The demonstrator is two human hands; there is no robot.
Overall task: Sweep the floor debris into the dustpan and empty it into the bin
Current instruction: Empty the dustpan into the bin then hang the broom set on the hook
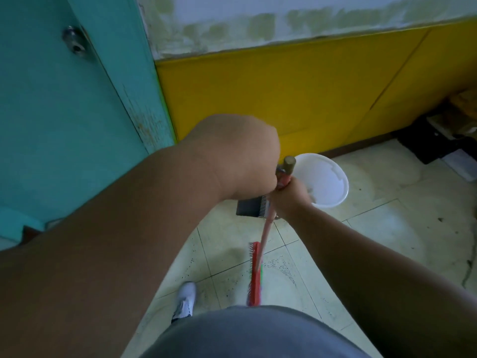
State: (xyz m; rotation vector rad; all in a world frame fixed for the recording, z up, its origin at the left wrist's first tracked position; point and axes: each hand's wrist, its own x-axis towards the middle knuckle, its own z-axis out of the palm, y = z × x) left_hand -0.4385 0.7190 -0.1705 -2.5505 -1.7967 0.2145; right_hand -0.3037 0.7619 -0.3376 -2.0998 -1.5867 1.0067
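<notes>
Your right hand (290, 196) grips the one broom (260, 244), its handle near upright, head on the floor (387, 241). Your left hand (237, 156) grips one dustpan (251, 208) handle beside one white bin (322, 182).

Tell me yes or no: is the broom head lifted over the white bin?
No. The red broom head sits low by the tiled floor near the person's foot, well apart from the white bin.

Both hands (260, 174) fisted, touching

1. A teal door (59, 104) stands at the left, with a metal fitting (74, 42) on it.
2. Yellow wall panelling (296, 94) runs beneath stained white wall.
3. A white shoe (186, 298) rests on the pale tiled floor (387, 228).
</notes>
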